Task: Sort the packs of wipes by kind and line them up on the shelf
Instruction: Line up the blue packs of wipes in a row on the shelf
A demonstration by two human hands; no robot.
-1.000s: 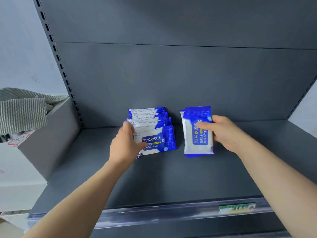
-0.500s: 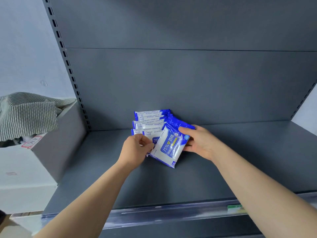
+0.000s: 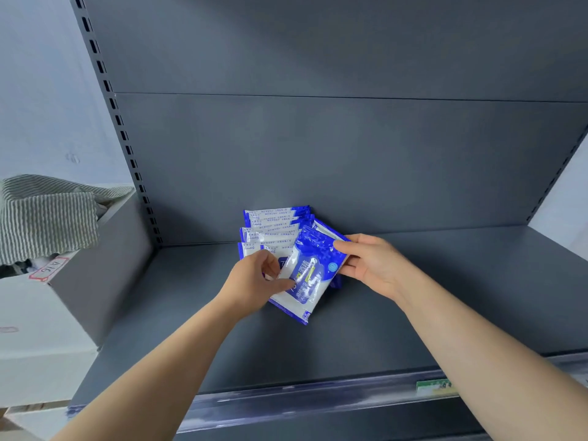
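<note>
A row of several blue-and-white alcohol wipe packs (image 3: pixel 270 230) lies overlapped on the dark grey shelf (image 3: pixel 413 297), against the back panel. One more blue-and-white pack (image 3: pixel 310 275) is held tilted over the front of that row. My right hand (image 3: pixel 372 265) pinches its upper right edge with thumb on top and fingers beneath. My left hand (image 3: pixel 254 281) holds its lower left side with thumb and curled fingers, covering part of the front pack of the row.
A grey cardboard box (image 3: pixel 79 272) with striped cloth (image 3: pixel 44 214) on top stands left of the shelf upright. A clear price rail (image 3: pixel 286 399) with a green label (image 3: pixel 434 385) runs along the shelf's front edge. Bare shelf lies right of the packs.
My right hand carried the single pack from the right over to the row and tilted it. My left hand shifted from the front pack of the row to grip this pack.
</note>
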